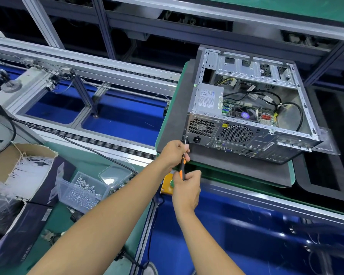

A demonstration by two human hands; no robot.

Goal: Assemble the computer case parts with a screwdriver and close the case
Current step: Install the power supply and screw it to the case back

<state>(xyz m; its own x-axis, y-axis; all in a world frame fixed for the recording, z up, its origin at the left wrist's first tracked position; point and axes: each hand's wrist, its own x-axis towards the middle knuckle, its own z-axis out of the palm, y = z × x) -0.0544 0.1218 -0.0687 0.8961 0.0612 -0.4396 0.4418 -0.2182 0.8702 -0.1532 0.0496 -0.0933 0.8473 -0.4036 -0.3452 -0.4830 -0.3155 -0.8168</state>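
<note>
An open grey computer case (244,133) lies on its side on a dark foam pad (226,167), its rear panel facing me and its inside with cables and boards showing from above. A screwdriver with an orange and black handle (181,167) points up at the rear panel's lower left corner, its tip at a screw there. My left hand (174,153) pinches the metal shaft near the tip. Lower down, my right hand (186,185) grips the handle.
A clear plastic box of silver screws (83,192) sits on the green bench at the left, beside a cardboard box of white ties (22,171). A yellow button box (167,185) is under my hands. Roller conveyor rails (87,68) run behind.
</note>
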